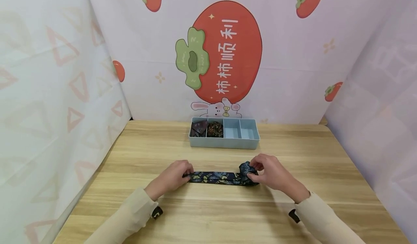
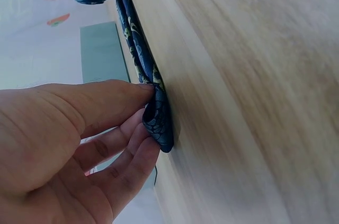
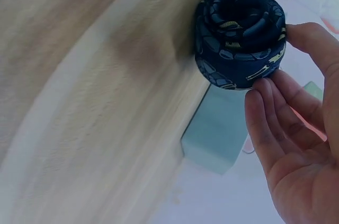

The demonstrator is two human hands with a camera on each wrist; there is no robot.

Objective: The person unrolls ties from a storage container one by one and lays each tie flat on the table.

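Sleeves (image 1: 122, 215) nearest, fingers of your left hand (image 1: 170, 178) pinch the patterned strip (image 1: 216, 177), those of your right hand (image 1: 273, 173) its coil (image 3: 238, 70); roll taut, aligning seemingly uneven layers.

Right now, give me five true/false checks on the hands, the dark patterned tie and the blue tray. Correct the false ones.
1. The right hand holds the rolled end of the tie. True.
2. The left hand hovers clear of the tie. False: it pinches the flat end.
3. The tray has four compartments. True.
4. Every compartment holds fabric. False: only the two at the head view's left hold fabric pieces.
5. The tray stands between the tie and the person. False: it stands beyond the tie, nearer the backdrop.
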